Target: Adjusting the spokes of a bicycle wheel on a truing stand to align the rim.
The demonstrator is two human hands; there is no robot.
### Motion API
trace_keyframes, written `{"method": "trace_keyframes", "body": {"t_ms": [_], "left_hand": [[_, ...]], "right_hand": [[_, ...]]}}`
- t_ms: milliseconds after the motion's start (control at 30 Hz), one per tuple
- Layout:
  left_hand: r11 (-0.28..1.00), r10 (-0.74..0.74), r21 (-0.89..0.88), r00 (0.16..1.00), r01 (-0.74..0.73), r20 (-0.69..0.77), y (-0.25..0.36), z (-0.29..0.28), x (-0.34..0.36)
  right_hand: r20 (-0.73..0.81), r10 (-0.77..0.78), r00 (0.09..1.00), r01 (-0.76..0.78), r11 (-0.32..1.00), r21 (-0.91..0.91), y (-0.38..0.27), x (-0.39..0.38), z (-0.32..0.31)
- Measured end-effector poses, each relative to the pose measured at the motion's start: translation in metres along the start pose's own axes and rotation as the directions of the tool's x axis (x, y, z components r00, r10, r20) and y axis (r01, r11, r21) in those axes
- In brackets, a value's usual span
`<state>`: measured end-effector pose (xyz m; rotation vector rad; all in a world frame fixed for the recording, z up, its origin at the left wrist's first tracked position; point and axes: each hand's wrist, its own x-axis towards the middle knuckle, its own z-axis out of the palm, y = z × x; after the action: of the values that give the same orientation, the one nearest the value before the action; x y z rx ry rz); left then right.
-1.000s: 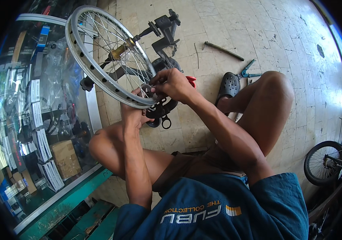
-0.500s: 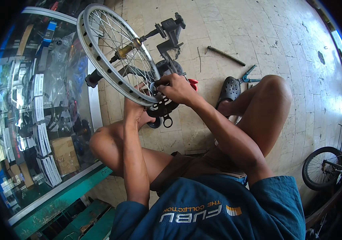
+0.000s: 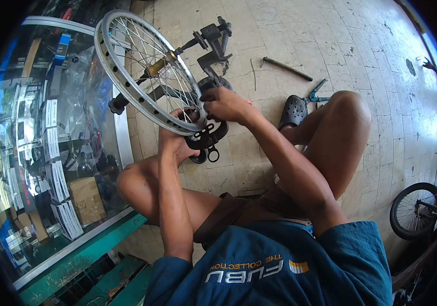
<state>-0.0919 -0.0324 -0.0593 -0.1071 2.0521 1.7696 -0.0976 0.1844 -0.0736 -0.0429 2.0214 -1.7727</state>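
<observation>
From my end of the feed, the wheel (image 3: 152, 71) sits tilted in a black stand (image 3: 210, 61), up and left of centre, beside the glass case (image 3: 119, 127). Its silver rim (image 3: 124, 81) is bare, with dark holes spaced along the outer face; thin bright spokes run to a gold-toned hub (image 3: 158, 67). I see the left hand (image 3: 171, 137) at the rim's near end, its fingers curled in among the spokes. The right hand (image 3: 226, 105) is narrow, fingers bent together against the rim; I cannot tell whether either one grips anything small. Compared with half a second ago, the right fingertips are higher along the rim, the wheel shows slightly lower in my view, and the red piece (image 3: 249, 102) beside that hand is mostly hidden.
</observation>
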Motion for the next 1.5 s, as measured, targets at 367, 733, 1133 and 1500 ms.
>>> {"method": "trace_keyframes", "body": {"t_ms": [367, 733, 1133, 1500], "left_hand": [[0.998, -0.056, 0.008, 0.993, 0.057, -0.103, 0.011, -0.011, -0.014], [0.94, -0.116, -0.325, 0.993, 0.098, -0.037, 0.021, 0.01, -0.012], [0.997, -0.019, -0.079, 0.964, -0.002, -0.266, -0.005, 0.021, -0.01], [0.964, 0.055, 0.258, 0.902, 0.064, -0.429, 0.036, 0.039, -0.04]], "right_hand": [[-0.186, -0.124, 0.975, 0.122, 0.992, -0.027, 0.0, -0.006, 0.021], [-0.103, -0.121, 0.987, 0.122, 0.993, 0.0, 0.007, -0.003, 0.018], [-0.118, -0.145, 0.982, 0.151, 0.988, 0.038, -0.002, -0.011, 0.019], [-0.181, -0.046, 0.982, 0.092, 0.963, 0.255, -0.009, -0.011, 0.03]]}}
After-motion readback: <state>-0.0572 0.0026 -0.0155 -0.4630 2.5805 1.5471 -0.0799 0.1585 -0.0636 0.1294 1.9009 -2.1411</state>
